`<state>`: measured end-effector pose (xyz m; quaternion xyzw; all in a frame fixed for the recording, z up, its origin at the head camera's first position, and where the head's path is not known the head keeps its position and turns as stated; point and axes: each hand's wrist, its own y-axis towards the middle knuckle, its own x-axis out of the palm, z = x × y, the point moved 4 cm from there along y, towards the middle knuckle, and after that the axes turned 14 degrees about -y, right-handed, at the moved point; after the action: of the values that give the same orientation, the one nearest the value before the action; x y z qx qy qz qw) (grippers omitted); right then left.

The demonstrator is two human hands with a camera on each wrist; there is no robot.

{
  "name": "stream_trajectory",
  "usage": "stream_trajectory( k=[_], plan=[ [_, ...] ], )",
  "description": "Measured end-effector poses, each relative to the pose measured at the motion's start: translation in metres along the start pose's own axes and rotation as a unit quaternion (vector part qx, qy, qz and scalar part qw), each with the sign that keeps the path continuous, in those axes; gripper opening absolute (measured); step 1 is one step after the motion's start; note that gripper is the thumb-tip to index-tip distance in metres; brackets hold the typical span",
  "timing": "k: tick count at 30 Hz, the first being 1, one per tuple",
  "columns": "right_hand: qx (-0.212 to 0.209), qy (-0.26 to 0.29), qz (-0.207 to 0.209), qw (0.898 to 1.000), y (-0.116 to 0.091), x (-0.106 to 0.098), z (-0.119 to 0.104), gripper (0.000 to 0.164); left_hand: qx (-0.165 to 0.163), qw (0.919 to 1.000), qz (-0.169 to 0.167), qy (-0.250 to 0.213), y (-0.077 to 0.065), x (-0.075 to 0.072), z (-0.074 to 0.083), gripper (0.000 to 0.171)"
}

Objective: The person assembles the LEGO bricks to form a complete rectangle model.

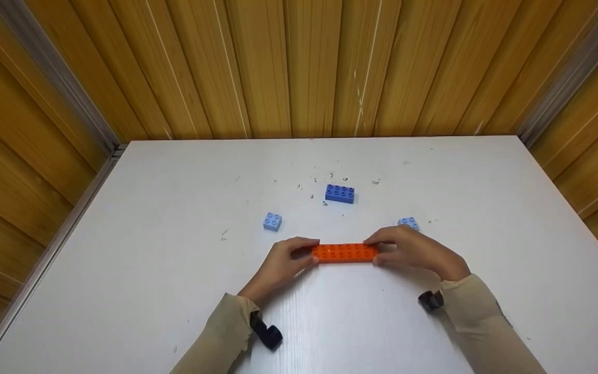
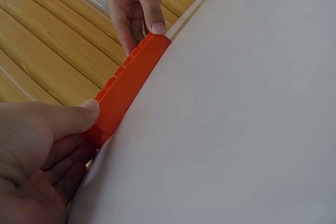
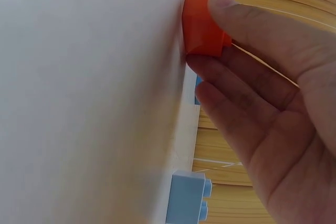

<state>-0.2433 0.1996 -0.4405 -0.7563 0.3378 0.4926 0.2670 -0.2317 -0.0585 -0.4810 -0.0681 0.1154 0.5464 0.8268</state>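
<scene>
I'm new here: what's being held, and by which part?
The long orange brick: the left hand pinches its left end, the right hand its right end.

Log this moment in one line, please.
left hand: holds one end of orange brick | right hand: holds other end | dark blue brick: on table

On the white surface, a blue brick lies between and behind two light-blue bricks; wood-grain panels and grey metal posts stand around.

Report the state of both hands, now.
Left hand: pinching the left end of the long orange brick.
Right hand: pinching the same brick's right end.
</scene>
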Motion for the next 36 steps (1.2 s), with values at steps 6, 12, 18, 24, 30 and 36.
stream_trajectory(
  k=[6, 12, 18, 24, 30, 36],
  plan=[
    [-0.008, -0.002, 0.001, 1.000, 0.001, 0.000, -0.001, 0.038, 0.010, 0.9999, 0.004, 0.000, 0.000, -0.001, 0.002, 0.038],
    [-0.009, -0.004, 0.001, 1.000, 0.002, -0.002, -0.003, 0.043, -0.006, 1.0000, 0.003, -0.005, -0.001, -0.001, 0.002, 0.038],
    [0.013, 0.001, 0.003, 1.000, 0.000, -0.005, -0.002, 0.043, 0.004, 1.0000, 0.002, 0.000, -0.001, -0.001, 0.001, 0.037],
    [0.017, 0.008, 0.006, 1.000, 0.001, -0.008, -0.002, 0.042, 0.002, 0.9999, 0.005, 0.010, 0.001, 0.000, 0.001, 0.037],
    [0.017, 0.009, 0.012, 1.000, 0.005, -0.013, -0.003, 0.044, -0.002, 1.0000, 0.006, 0.005, 0.001, 0.000, 0.001, 0.038],
    [0.018, 0.005, 0.016, 1.000, 0.010, -0.020, -0.004, 0.041, 0.001, 1.0000, 0.004, -0.002, 0.000, 0.000, 0.001, 0.037]
  ],
)
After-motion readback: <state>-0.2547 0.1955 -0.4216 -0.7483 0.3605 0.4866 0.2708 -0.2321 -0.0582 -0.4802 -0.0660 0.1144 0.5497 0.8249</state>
